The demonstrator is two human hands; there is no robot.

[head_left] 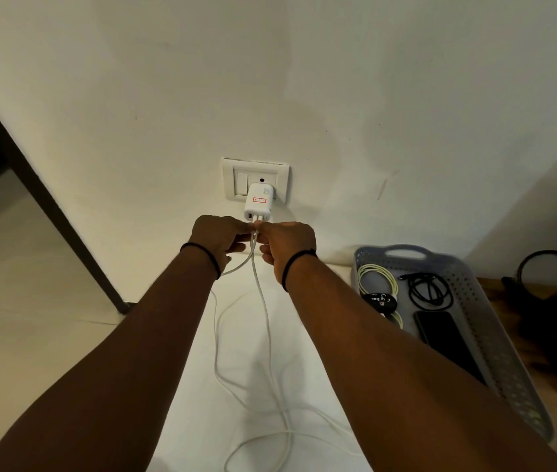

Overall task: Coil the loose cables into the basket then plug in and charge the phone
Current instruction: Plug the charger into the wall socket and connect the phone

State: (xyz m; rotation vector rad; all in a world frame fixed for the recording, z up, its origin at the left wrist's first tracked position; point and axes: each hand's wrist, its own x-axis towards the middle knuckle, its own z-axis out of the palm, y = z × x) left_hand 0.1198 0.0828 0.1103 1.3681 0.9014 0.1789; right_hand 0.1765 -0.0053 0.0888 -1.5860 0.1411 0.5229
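both hands meet just under the white plastic charger block (259,202) that sits in the white wall socket plate (256,178). the left hand (217,237) and the right hand (285,247) both pinch the thin white cable (263,301) near its plug end, right below the block's ports. i think the plug should go in straight, not tilted, with a soft push. the flat black phone (440,330) lies in the grey plastic basket (495,321), beside two coiled cables

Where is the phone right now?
In the head view the phone lies flat in the grey basket at right, just below the coiled black cable, not yet connected.
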